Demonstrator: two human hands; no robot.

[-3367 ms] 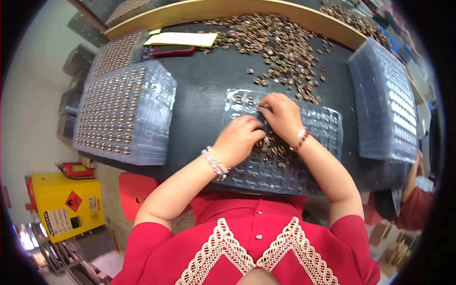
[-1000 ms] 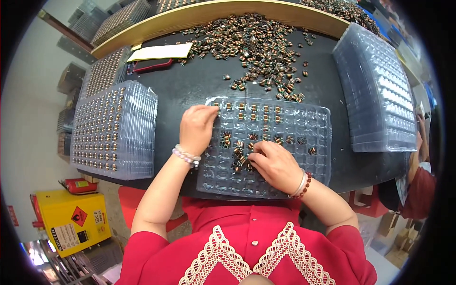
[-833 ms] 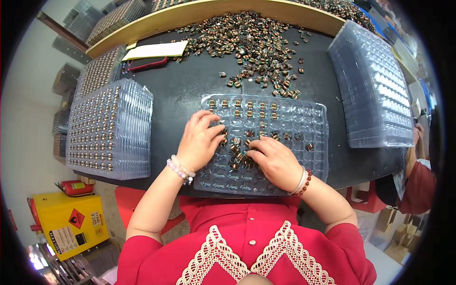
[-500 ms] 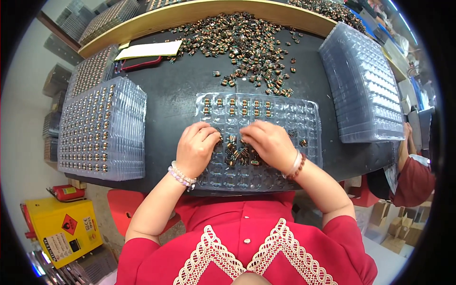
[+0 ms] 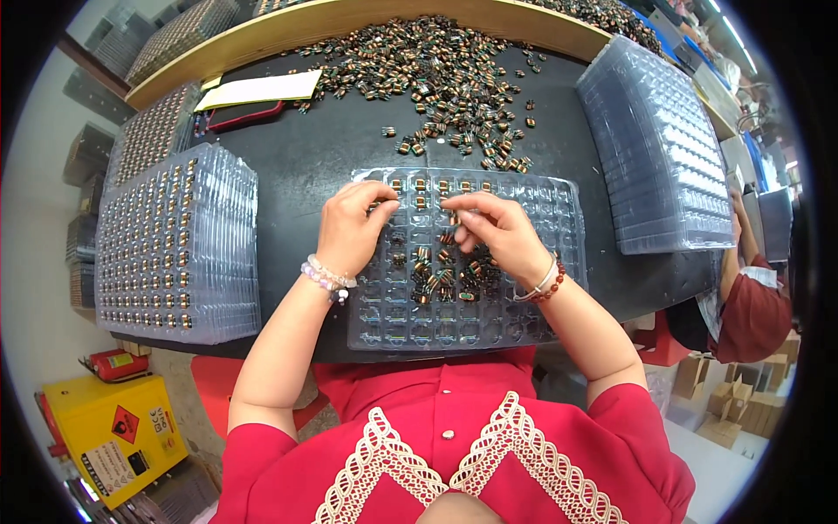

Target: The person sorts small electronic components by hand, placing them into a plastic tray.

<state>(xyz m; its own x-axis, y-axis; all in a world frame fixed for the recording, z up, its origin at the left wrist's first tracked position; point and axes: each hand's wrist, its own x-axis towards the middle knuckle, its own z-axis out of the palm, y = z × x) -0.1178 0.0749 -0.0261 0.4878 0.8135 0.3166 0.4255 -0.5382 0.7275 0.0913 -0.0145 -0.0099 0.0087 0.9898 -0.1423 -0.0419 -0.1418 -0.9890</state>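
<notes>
A clear plastic tray (image 5: 559,262) of small pockets lies in front of me. Copper-wound coils (image 5: 421,185) sit in its far rows, and a loose pile of coils (image 5: 432,278) rests on its middle. My left hand (image 5: 351,229) is over the tray's far left part, thumb and forefinger closed near the second row; the fingers hide what they hold, if anything. Across from it my right hand (image 5: 502,236) bends over the far middle pockets, with a coil (image 5: 454,218) between its thumb and forefinger.
A large heap of coils (image 5: 419,65) spreads at the back against a wooden rail (image 5: 349,16). Stacked filled trays (image 5: 148,253) stand at left, stacked clear trays (image 5: 668,157) at right. Yellow paper (image 5: 262,90) lies back left. Another person's sleeve (image 5: 755,314) shows at far right.
Both hands have moved away from me, from beside the loose pile to the tray's far rows. More of the pile is uncovered now. The whole view has shifted slightly.
</notes>
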